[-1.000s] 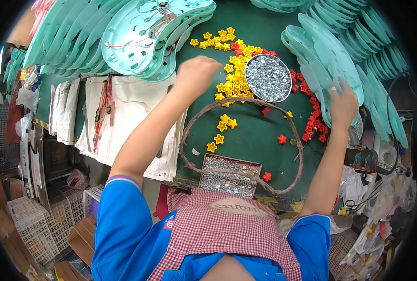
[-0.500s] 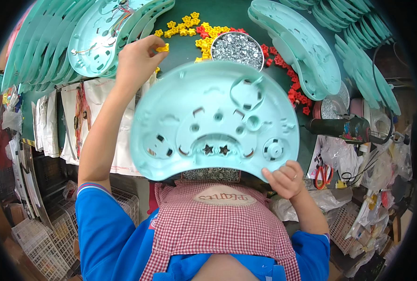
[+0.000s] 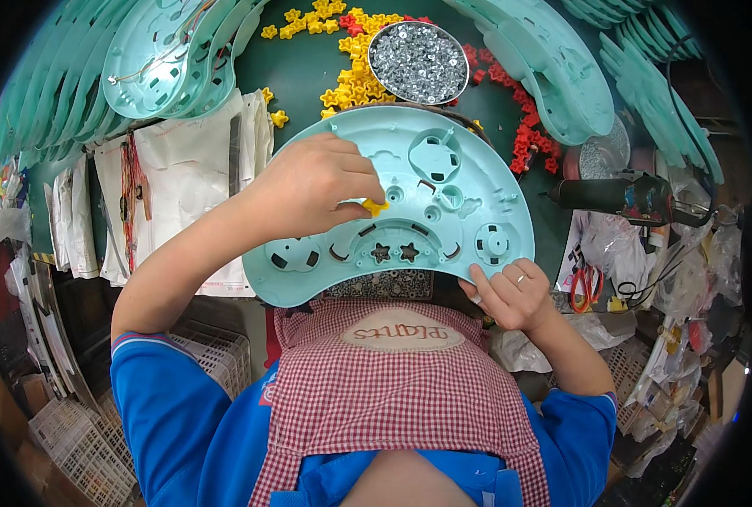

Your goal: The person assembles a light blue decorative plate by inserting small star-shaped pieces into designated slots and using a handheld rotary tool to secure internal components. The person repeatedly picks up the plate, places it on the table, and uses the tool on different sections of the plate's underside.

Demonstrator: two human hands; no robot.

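A curved turquoise plastic shell [image 3: 325, 269] lies in front of me, its inner side up, with two star-shaped holes near its concave edge. My left hand [image 3: 325, 182] is over the shell's upper left part and pinches a small yellow star piece [image 3: 376, 206] above the holes. My right hand [image 3: 514, 293] grips the shell's lower right corner, fingers curled over the edge. Beyond the shell, loose yellow star pieces [image 3: 348, 91] and red star pieces [image 3: 530, 135] lie on the table around a round dish of small silvery screws [image 3: 420, 63].
Stacked turquoise shells [image 3: 46, 93] fill the far left, and another shell [image 3: 553, 72] lies at the far right. A dark electric screwdriver [image 3: 608, 196] and orange-handled scissors [image 3: 587, 289] are on the right. White bags [image 3: 181, 186] and wires lie to the left.
My left hand has brought the yellow star piece from the far left down over the shell. The shell has been lowered and tilted slightly; my right hand still holds its corner.
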